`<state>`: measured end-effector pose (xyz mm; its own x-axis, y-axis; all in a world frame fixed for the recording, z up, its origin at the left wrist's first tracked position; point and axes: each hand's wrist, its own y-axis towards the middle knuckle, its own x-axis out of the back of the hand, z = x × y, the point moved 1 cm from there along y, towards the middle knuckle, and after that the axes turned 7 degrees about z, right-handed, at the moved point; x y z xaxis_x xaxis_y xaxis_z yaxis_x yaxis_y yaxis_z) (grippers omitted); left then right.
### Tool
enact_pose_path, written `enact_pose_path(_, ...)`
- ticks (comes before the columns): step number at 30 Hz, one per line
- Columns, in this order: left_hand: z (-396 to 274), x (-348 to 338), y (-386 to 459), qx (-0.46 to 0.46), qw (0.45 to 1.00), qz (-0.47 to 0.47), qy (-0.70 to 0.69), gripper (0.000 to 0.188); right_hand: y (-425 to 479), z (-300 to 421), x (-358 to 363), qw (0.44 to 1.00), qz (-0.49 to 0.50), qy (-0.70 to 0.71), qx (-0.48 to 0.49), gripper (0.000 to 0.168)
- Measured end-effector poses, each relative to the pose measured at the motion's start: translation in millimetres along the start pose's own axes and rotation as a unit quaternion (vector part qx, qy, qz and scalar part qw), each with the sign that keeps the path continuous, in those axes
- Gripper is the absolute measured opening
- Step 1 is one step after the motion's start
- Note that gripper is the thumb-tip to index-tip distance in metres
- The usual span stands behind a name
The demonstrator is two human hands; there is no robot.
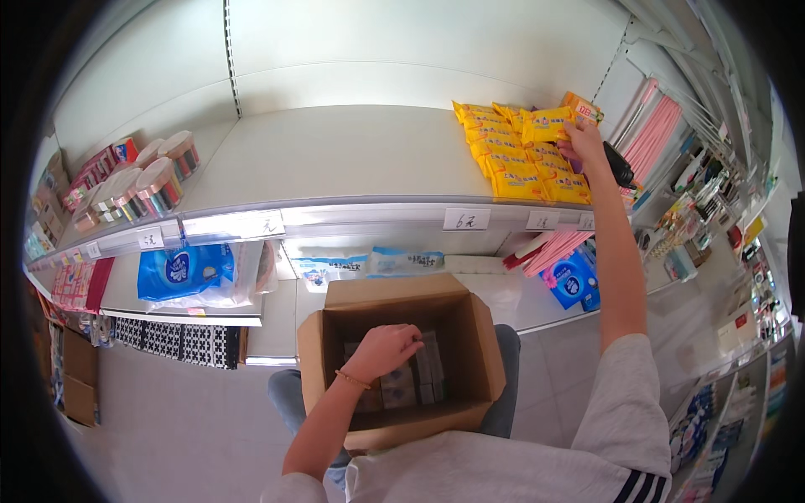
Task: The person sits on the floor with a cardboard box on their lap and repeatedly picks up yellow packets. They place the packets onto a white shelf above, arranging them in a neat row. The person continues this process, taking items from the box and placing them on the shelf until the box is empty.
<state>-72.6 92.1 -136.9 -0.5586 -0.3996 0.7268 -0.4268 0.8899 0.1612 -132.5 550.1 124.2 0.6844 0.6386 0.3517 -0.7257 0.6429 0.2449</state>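
My right hand [582, 141] reaches to the right end of the shelf and grips the end of a yellow soap packet [546, 124]. That packet lies over rows of similar yellow packets [506, 157] stacked near the shelf's front edge. An orange box [582, 107] stands just behind my fingers. Low in front of me, my left hand [387, 352] hangs inside an open cardboard carton [393, 292] with its fingers curled; whether they touch anything is unclear. Several small pale boxes [431, 364] lie in the carton, partly covered by that hand.
The white shelf [339, 151] has a price-tag rail [365, 220] along its front edge. Clear tubs with pink lids [160, 179] stand at its left. Blue tissue packs [179, 273] sit below. Pink-handled items [657, 132] and a black object [619, 166] stand beside my right forearm.
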Motion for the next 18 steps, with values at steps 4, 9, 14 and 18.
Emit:
enact_pose_path(4,0,1,0,-0.001,1.000,0.002,0.017,0.015,16,-11,-7,0.995,0.026,-0.068,-0.065,0.042)
enact_pose_path(9,-1,0,-4,-0.002,1.000,-0.007,0.005,0.013,8,-8,-16,0.916,0.005,-0.400,0.031,0.063)
enact_pose_path(14,-1,4,-5,0.040,0.998,0.022,0.034,0.014,-7,-5,-31,0.832,-0.074,-0.510,0.204,0.051)
enact_pose_path(18,9,0,-5,0.077,0.995,0.000,0.064,0.013,4,-10,-34,0.797,-0.034,-0.560,0.225,0.036)
